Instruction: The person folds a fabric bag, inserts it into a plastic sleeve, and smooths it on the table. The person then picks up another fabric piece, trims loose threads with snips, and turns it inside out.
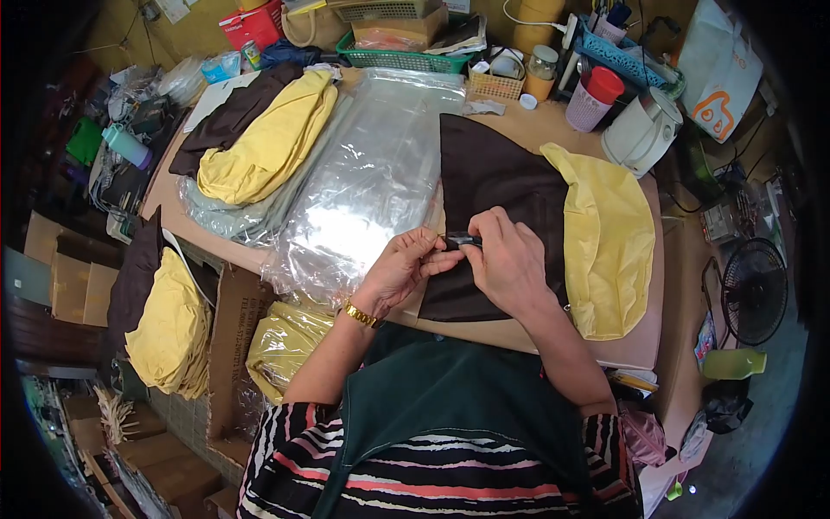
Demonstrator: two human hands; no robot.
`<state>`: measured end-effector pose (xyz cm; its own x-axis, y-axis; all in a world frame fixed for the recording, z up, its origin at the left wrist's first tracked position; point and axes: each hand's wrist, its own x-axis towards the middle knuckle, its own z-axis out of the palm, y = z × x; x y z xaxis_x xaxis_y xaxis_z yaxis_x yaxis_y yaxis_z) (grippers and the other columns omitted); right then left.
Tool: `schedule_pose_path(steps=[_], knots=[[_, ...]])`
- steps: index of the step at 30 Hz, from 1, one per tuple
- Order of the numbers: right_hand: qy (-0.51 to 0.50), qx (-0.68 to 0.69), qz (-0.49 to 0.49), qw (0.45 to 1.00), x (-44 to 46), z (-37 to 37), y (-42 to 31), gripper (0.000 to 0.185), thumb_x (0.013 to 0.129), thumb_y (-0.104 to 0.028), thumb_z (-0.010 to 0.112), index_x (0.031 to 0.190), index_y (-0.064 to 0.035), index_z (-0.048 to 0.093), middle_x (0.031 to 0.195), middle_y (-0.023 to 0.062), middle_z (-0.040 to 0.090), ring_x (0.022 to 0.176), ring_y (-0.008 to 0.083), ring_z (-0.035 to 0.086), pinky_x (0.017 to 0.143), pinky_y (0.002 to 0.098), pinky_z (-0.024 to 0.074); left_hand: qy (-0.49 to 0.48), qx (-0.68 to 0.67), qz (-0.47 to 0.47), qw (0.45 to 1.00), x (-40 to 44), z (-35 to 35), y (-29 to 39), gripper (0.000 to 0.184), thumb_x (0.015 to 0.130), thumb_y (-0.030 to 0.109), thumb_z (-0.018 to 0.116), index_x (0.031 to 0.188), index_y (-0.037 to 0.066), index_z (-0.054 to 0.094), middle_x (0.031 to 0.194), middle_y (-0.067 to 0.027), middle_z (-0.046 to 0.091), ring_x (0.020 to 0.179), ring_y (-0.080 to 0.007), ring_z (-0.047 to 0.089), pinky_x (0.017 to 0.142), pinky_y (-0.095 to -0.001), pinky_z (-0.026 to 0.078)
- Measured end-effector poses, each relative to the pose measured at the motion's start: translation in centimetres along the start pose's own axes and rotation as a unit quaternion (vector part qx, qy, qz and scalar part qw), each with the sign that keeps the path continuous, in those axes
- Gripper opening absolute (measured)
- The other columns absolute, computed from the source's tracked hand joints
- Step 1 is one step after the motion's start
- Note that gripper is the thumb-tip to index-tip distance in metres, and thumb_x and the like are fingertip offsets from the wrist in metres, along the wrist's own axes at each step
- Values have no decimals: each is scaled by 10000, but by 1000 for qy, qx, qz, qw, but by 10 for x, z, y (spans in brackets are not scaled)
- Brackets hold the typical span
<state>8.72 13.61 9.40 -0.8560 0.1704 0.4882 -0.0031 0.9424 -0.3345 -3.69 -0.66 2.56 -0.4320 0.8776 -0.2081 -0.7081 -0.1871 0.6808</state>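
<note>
A dark brown cloth piece [497,160] with a curved edge lies flat on the table, a yellow cloth part [609,251] along its right side. Over the brown cloth, my right hand [512,266] is closed around a small black tool [464,240], perhaps thread snips; its exact kind is unclear. My left hand [413,264], with a gold watch [360,314] on its wrist, pinches at the tool's left end. Whatever sits between its fingertips is too small to make out. Both hands are close together near the brown cloth's left edge.
Clear plastic bags [363,164] are stacked left of the cloth. Beyond them lies a brown and yellow cloth pile [268,138]; another pile [169,320] hangs lower left. An electric kettle [641,130], a red cup [603,85] and a green basket [406,60] line the back.
</note>
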Motion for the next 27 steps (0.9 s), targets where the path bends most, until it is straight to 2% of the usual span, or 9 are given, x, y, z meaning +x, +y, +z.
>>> schedule_pose_path(steps=[9,11,18,21,24,26,27], knots=[[-23,-29,-32,999,6,14,2,308,676,-25,701,855,-71,455,778,86,507,670,261,588,592,363,411,-12,65,16,998,0,-3,-7,214,996,209,498,928,20,570,927,-76,651,956,-226,677,869,-318,560],[-22,-33,-22,999,8,14,3,291,694,-28,691,858,-71,454,776,90,512,669,264,593,593,363,419,-19,40,15,999,-1,-1,-6,173,984,196,521,929,39,568,907,-38,629,899,-189,683,849,-293,568],[-12,4,-9,1000,7,-1,-8,270,729,-53,684,872,-69,455,793,96,531,670,276,604,575,369,433,-18,6,17,1000,0,-2,-6,169,980,195,529,923,40,567,904,-32,630,898,-181,680,870,-296,560],[-19,-3,9,1000,6,8,-5,284,723,-53,690,881,-69,454,791,83,530,687,284,604,584,402,448,-31,19,18,999,0,-3,-6,178,977,202,535,916,38,566,899,-30,626,936,-192,672,880,-291,556],[-17,37,53,998,3,20,11,321,733,-93,713,946,-68,474,861,103,534,729,310,614,618,424,480,-34,54,28,998,-5,0,-3,147,983,148,514,907,34,566,961,-61,636,939,-191,666,883,-288,553],[51,6,107,993,2,32,35,414,738,-177,753,1047,-78,496,963,133,524,769,347,621,658,433,510,22,51,70,996,-6,-3,5,198,993,172,487,891,21,561,1070,-114,631,942,-215,659,846,-286,559],[33,-38,137,989,-5,39,52,534,725,-249,788,1140,-87,494,1041,148,501,801,368,624,685,427,521,51,12,85,995,-2,-23,5,248,991,219,468,927,10,586,1165,-151,607,1018,-245,624,894,-330,521]])
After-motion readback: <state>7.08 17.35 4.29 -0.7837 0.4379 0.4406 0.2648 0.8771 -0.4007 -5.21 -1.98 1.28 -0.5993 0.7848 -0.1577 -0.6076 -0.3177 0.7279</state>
